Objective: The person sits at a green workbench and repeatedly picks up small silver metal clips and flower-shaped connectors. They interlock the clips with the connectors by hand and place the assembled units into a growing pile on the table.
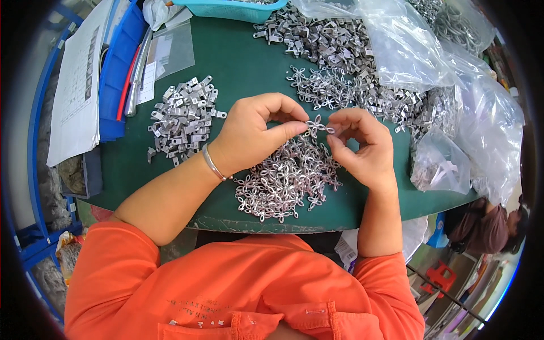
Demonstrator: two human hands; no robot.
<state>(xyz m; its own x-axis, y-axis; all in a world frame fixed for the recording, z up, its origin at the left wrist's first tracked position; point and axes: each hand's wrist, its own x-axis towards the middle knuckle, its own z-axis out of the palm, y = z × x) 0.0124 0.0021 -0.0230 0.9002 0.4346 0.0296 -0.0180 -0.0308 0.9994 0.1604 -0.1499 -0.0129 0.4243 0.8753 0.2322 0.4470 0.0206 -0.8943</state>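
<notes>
A loose pinch could drop this silver four-petal metal link [317, 126] into the heap of matching links [286, 184] below, hard to pick out again. Over that heap's far edge, my left hand [255, 127] and right hand [367, 146] pinch its opposite ends (thumbs opposing forefingers), palms turned inward.

A dark green table [226, 54] with a scuffed front edge fills the middle, and a blue-framed rack [33, 153] stands along the left. At lower right, a red plastic stool [440, 277] shows above the floor [428, 259], with a bluish-white streak of light [506, 288] beyond.
</notes>
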